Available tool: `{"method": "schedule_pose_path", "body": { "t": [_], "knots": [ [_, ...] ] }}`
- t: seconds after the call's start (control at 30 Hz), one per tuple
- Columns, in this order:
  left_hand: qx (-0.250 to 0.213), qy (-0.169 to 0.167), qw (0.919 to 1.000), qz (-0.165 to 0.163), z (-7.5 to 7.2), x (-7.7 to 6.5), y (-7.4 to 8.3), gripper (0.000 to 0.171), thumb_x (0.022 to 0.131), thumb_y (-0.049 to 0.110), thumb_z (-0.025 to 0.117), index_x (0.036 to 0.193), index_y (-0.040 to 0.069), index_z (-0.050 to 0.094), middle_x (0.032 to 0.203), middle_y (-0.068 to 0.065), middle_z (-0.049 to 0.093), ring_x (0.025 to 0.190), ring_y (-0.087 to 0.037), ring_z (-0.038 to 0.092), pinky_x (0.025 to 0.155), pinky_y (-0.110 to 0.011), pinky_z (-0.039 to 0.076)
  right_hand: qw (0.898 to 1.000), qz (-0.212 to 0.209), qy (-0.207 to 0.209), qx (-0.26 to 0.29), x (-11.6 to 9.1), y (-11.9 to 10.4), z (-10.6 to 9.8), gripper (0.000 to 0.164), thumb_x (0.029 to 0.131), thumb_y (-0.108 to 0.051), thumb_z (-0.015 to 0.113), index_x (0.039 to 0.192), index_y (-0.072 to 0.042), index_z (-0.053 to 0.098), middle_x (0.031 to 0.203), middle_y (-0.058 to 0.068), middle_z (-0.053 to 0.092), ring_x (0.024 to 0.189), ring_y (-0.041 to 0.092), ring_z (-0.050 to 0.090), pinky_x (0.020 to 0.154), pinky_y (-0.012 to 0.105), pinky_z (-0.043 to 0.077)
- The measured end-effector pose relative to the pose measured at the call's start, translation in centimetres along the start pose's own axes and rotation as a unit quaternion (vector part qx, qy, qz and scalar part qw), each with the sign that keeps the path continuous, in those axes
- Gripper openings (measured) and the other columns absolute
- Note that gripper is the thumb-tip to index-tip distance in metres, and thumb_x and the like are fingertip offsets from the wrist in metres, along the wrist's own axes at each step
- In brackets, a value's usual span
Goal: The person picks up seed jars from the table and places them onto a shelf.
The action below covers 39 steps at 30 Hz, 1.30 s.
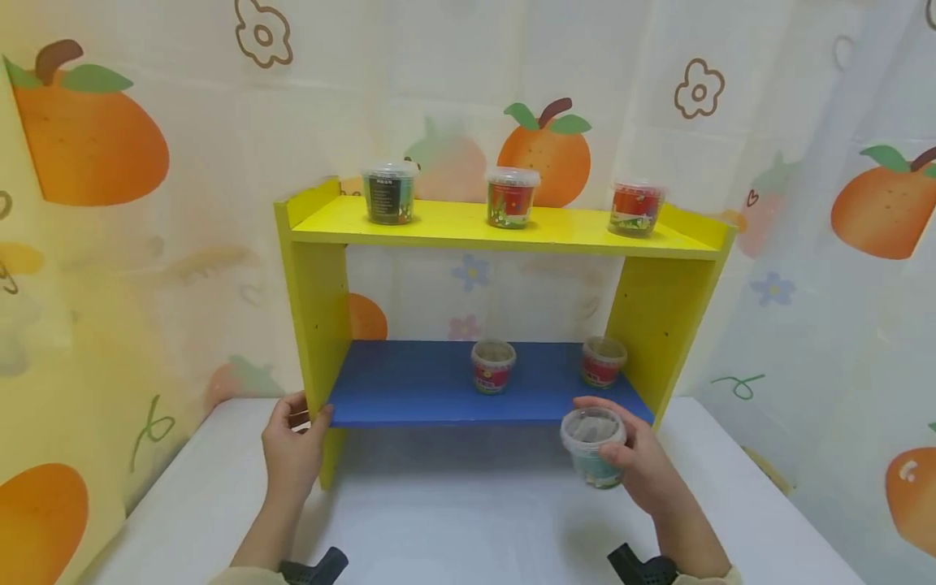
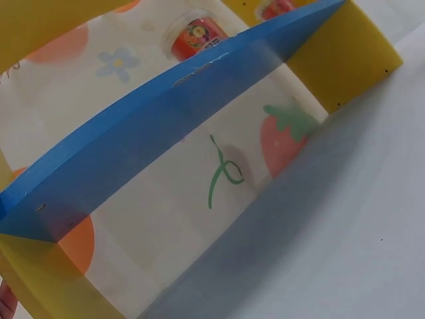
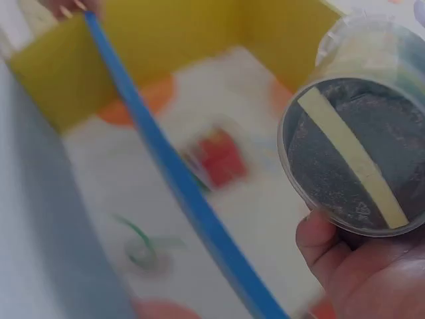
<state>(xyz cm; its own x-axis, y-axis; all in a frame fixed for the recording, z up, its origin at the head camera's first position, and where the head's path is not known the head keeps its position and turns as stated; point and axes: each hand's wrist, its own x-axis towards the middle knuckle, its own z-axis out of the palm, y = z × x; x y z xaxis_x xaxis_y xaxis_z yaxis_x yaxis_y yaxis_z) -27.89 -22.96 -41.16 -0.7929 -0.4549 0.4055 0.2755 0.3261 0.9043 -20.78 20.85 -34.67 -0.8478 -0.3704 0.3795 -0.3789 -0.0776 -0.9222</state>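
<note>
My right hand [image 1: 639,455] grips a clear lidded plastic cup [image 1: 594,455] in front of the blue shelf board's right end. Seen from the right wrist, the cup's dark base [image 3: 358,159] faces the camera, with a pale yellow strip across it. On the other side, my left hand [image 1: 292,447] holds the yellow side panel [image 1: 314,325] of the two-tier shelf, thumb at the corner of the blue board [image 1: 409,390]. Two red-labelled cups stand on that board, one near the middle [image 1: 492,370] and one toward the right [image 1: 603,363].
Along the yellow top board [image 1: 446,219] stand three more lidded cups: a dark-labelled one [image 1: 390,195] at left, red-labelled ones in the middle [image 1: 512,199] and at right [image 1: 634,210]. The shelf stands on a white table [image 1: 468,504] before a fruit-printed curtain [image 1: 183,122].
</note>
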Motion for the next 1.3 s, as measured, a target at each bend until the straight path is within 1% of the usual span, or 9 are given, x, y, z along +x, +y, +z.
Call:
{"method": "schedule_pose_path", "body": {
  "t": [0.1, 0.23, 0.37, 0.53, 0.7, 0.77, 0.87, 1.13, 1.3],
  "knots": [
    [0.002, -0.001, 1.0000, 0.001, 0.1, 0.2, 0.2, 0.038, 0.093, 0.023, 0.068, 0.124, 0.005, 0.057, 0.114, -0.010, 0.060, 0.097, -0.014, 0.050, 0.073, -0.005, 0.042, 1.000, 0.014, -0.020, 0.009, 2.0, 0.9, 2.7, 0.043, 0.093, -0.029, 0.064, 0.134, -0.021, 0.056, 0.121, -0.002, 0.063, 0.105, 0.015, 0.058, 0.090, 0.029, 0.050],
    [0.007, 0.000, 1.0000, -0.003, 0.0, 0.1, 0.3, 0.037, 0.094, 0.024, 0.067, 0.125, 0.006, 0.057, 0.114, -0.009, 0.060, 0.098, -0.014, 0.050, 0.073, -0.003, 0.041, 0.999, 0.018, -0.047, 0.019, 4.9, 2.2, 5.8, 0.054, 0.090, -0.026, 0.067, 0.138, -0.010, 0.051, 0.120, 0.002, 0.063, 0.102, 0.018, 0.060, 0.088, 0.033, 0.052],
    [0.008, -0.005, 0.9999, -0.011, 0.1, -0.4, 0.1, 0.037, 0.094, 0.023, 0.067, 0.125, 0.006, 0.057, 0.112, -0.009, 0.060, 0.097, -0.015, 0.051, 0.072, -0.003, 0.042, 0.998, 0.035, -0.050, 0.019, 7.0, 3.3, 8.8, 0.063, 0.088, -0.022, 0.070, 0.142, -0.004, 0.045, 0.120, 0.004, 0.060, 0.103, 0.021, 0.060, 0.087, 0.038, 0.052],
    [0.001, -0.013, 0.9998, -0.013, 0.4, -0.6, 0.1, 0.037, 0.094, 0.022, 0.067, 0.125, 0.006, 0.057, 0.112, -0.008, 0.060, 0.098, -0.016, 0.051, 0.073, -0.006, 0.041, 0.997, 0.067, -0.031, -0.016, 9.3, 3.8, 12.3, 0.064, 0.088, -0.015, 0.071, 0.145, -0.008, 0.044, 0.127, 0.010, 0.056, 0.107, 0.020, 0.059, 0.089, 0.036, 0.053],
    [0.000, -0.002, 0.9999, -0.012, 0.2, -0.4, 0.1, 0.036, 0.093, 0.022, 0.068, 0.124, 0.006, 0.058, 0.110, -0.008, 0.060, 0.097, -0.016, 0.051, 0.073, -0.007, 0.041, 0.993, 0.082, -0.020, -0.085, 11.9, 3.9, 15.3, 0.061, 0.087, -0.023, 0.075, 0.143, -0.019, 0.049, 0.129, 0.007, 0.058, 0.107, 0.020, 0.061, 0.091, 0.039, 0.054],
    [0.001, 0.002, 0.9999, -0.012, 0.1, -0.2, 0.2, 0.036, 0.093, 0.021, 0.068, 0.124, 0.006, 0.058, 0.110, -0.008, 0.060, 0.097, -0.015, 0.051, 0.073, -0.007, 0.041, 0.990, 0.085, -0.016, -0.111, 13.0, 3.8, 16.2, 0.059, 0.087, -0.029, 0.075, 0.140, -0.025, 0.051, 0.128, 0.003, 0.059, 0.107, 0.020, 0.061, 0.091, 0.040, 0.054],
    [0.005, 0.003, 0.9999, -0.014, 0.0, -0.2, 0.2, 0.036, 0.093, 0.021, 0.068, 0.124, 0.006, 0.058, 0.111, -0.009, 0.060, 0.099, -0.016, 0.051, 0.073, -0.007, 0.040, 0.986, 0.083, -0.008, -0.143, 14.5, 3.9, 17.0, 0.057, 0.086, -0.036, 0.075, 0.138, -0.029, 0.053, 0.126, 0.000, 0.060, 0.107, 0.019, 0.061, 0.090, 0.041, 0.054],
    [0.011, 0.003, 0.9999, -0.007, 0.0, 0.0, 0.1, 0.037, 0.093, 0.021, 0.068, 0.125, 0.006, 0.058, 0.112, -0.009, 0.060, 0.099, -0.017, 0.052, 0.073, -0.005, 0.040, 0.977, 0.076, 0.022, -0.199, 17.3, 4.4, 18.2, 0.066, 0.085, -0.044, 0.072, 0.142, -0.017, 0.051, 0.128, 0.002, 0.060, 0.108, 0.019, 0.059, 0.089, 0.043, 0.052],
    [0.004, 0.002, 0.9999, -0.010, 0.1, -0.2, 0.2, 0.037, 0.093, 0.021, 0.068, 0.125, 0.005, 0.057, 0.112, -0.009, 0.060, 0.098, -0.016, 0.051, 0.073, -0.005, 0.041, 0.971, 0.088, 0.032, -0.219, 18.7, 5.1, 18.8, 0.073, 0.083, -0.049, 0.072, 0.144, -0.018, 0.048, 0.126, 0.001, 0.061, 0.103, 0.018, 0.059, 0.085, 0.040, 0.052]
  ]
}}
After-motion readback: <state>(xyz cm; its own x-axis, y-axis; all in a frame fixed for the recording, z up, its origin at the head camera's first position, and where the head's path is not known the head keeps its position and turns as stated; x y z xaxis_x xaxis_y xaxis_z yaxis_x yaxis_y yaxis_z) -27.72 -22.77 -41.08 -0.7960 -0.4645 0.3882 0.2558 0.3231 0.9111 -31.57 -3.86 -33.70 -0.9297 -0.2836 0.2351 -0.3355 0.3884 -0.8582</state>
